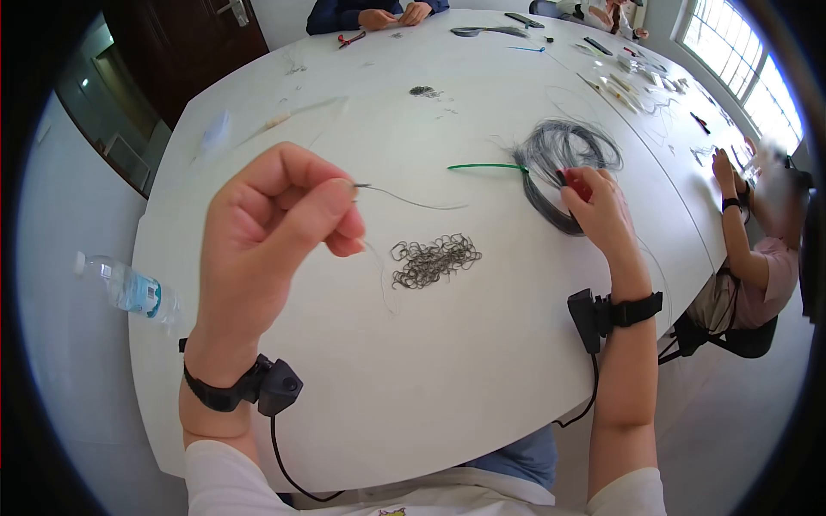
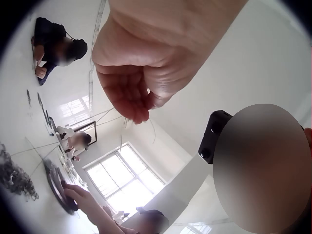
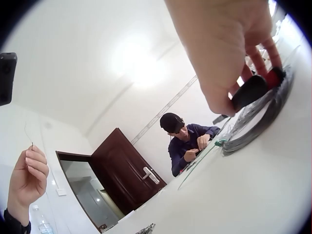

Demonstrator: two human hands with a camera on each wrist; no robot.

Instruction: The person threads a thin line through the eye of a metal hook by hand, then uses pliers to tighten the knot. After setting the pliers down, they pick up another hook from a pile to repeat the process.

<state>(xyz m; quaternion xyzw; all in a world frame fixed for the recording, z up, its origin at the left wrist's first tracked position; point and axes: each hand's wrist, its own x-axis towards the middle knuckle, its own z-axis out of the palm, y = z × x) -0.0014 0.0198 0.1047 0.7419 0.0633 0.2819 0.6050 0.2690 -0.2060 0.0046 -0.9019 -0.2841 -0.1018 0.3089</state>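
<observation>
My left hand (image 1: 275, 224) is raised over the left of the table, pinching thin dark wire-like strands (image 1: 413, 203) between thumb and fingertips. One strand sticks out to the right, and a fainter one hangs below. Over at the right, my right hand (image 1: 607, 215) grips a small red-and-black tool (image 3: 251, 91), its working end hidden. That hand is right at a looped bundle of grey wire-like strands (image 1: 540, 205), bound by a green tie (image 1: 482, 166). Between the hands lies a pile of small curled dark pieces (image 1: 434, 261) on the white table (image 1: 387, 370).
A clear plastic bottle (image 1: 138, 288) is at the left edge. Farther back lie a small dark pile (image 1: 422, 91), red-handled scissors (image 1: 350, 39) and another grey bundle (image 1: 490, 32). Tools (image 1: 611, 90) spread along the far right; other people sit around the table.
</observation>
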